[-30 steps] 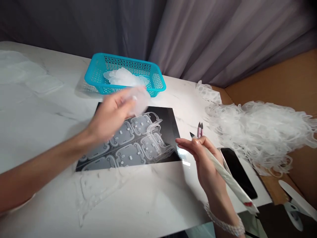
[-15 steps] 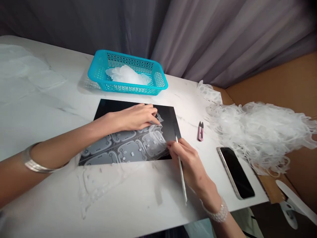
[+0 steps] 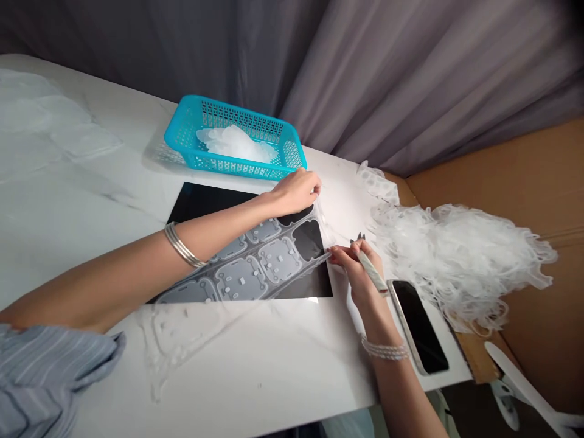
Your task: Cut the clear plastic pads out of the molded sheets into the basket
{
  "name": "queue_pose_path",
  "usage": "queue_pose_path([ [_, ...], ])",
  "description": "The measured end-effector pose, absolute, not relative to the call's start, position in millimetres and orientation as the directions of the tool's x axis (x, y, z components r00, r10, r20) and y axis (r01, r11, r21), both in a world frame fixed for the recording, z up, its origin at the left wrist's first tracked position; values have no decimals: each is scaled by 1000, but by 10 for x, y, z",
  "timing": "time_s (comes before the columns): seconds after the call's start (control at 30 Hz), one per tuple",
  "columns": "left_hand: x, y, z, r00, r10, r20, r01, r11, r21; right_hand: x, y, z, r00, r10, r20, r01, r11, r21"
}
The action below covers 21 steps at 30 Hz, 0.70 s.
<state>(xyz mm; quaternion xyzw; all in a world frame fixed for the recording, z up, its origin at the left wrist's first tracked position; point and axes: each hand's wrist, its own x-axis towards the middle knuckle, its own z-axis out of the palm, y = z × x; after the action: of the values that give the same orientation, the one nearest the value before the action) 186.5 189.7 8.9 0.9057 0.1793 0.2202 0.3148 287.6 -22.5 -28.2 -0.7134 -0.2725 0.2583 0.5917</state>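
A translucent, rubbery-looking sheet [image 3: 241, 278] of moulded rounded panels lies partly on a black board [image 3: 314, 283] and partly on the white table. Dark board shows through openings near its right end. My left hand [image 3: 298, 191] is closed on the sheet's far right corner, above the board's far edge. At the near right corner, my right hand [image 3: 360, 267] pinches the sheet's rim, which is drawn out taut. A slim whitish tool [image 3: 373, 275] is tucked across that hand; its exact kind is unclear. Dark tips of thread snips [image 3: 359, 236] show behind my right fingers.
A turquoise basket [image 3: 237, 169] holding thin whitish pieces stands behind the board. To the right are a heap of translucent scrap frames [image 3: 460, 261] and a phone [image 3: 420, 328]. More translucent sheets [image 3: 55, 134] lie at left; a grey curtain [image 3: 255, 55] hangs behind.
Both hands have moved right, pulling the sheet's right end out over the board's right edge. An opening now shows where a panel was. The tool has swung round in my right hand.
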Motion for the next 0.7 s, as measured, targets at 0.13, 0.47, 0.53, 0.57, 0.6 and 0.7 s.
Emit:
queue_pose_path([
  [0.13,1998,1946,-5,878,371,302,91,-750,655,2946,-281,-295,734,679,-22,135,-177,-975],
  [0.47,1142,1459,78,971,165,173,52,-852,522,2635,-462,2,798,573,185,382,-244,-891],
  [0.53,780,1195,-14,958,194,210,72,-874,481,2461,-511,30,779,606,165,387,-256,-886],
  [0.57,619,1076,-82,934,230,273,76,-875,478,2367,-526,28,769,621,149,383,-261,-886],
  [0.6,482,975,-157,922,241,303,88,-893,442,2272,-533,16,754,644,130,378,-263,-888],
  [0.7,253,797,-360,925,187,330,138,-977,165,2027,-521,-48,639,765,85,416,-250,-875],
])
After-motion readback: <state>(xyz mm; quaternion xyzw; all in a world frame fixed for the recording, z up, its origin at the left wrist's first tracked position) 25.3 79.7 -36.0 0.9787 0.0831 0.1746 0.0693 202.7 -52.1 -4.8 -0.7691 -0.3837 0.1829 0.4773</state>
